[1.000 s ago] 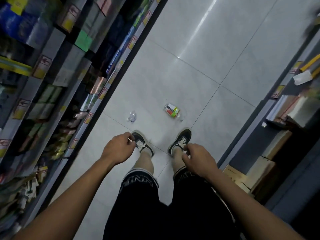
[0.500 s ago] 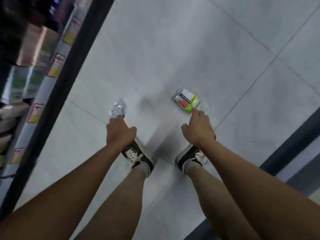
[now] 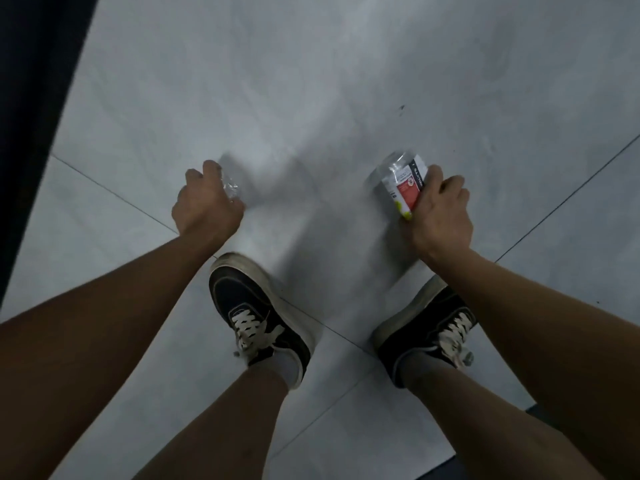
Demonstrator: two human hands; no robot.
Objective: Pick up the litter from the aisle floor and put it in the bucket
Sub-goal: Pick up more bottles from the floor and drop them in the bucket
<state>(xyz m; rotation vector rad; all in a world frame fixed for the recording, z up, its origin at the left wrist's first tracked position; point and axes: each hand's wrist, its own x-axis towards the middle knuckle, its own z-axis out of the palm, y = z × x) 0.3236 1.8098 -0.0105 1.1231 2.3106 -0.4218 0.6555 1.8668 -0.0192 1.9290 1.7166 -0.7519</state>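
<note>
left hand point(image 3: 207, 206): your fingers curl round a crumpled clear wrapper point(image 3: 230, 187), low over the floor point(image 3: 311, 81).
right hand point(image 3: 441, 216): you grip the labelled plastic bottle point(image 3: 403, 183) by its side.
handling: both look light; the bottle seems thin and crushable, so hold its middle gently.
bucket: not in view.
</note>
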